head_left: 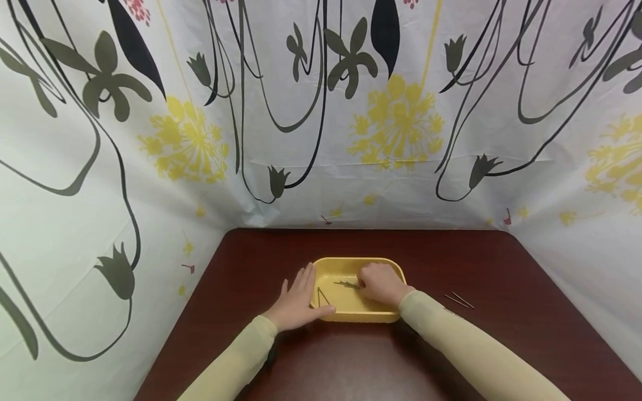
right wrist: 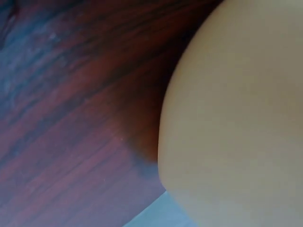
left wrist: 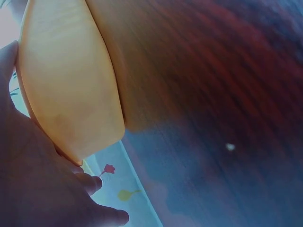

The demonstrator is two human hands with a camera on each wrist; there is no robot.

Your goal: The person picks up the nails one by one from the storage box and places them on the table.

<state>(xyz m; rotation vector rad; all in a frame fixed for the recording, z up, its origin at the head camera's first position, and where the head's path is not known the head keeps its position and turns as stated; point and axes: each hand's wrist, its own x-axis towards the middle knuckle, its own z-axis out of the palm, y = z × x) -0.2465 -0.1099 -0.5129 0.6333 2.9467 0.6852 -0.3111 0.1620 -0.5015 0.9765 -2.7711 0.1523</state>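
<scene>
A yellow plastic tray (head_left: 358, 317) sits on the table in the head view, its side filling part of the left wrist view. My left hand (head_left: 296, 306) rests at its left end, fingers straight along the outside and thumb over the front rim. Inside the tray my right hand (head_left: 382, 284) has its fingers curled, pinching a small bunch of thin nails (head_left: 346, 284) that stick out leftward from the fingertips. Two more nails (head_left: 321, 296) lean in the tray's left part, near the left thumb. The right fingertips are partly hidden behind the hand.
A few loose nails (head_left: 458, 301) lie on the dark red-brown table (head_left: 281, 250), right of the tray. A white curtain (head_left: 321, 206) with a flower print hangs behind the table and along both sides. The tray's side (right wrist: 232, 113) takes up much of the right wrist view.
</scene>
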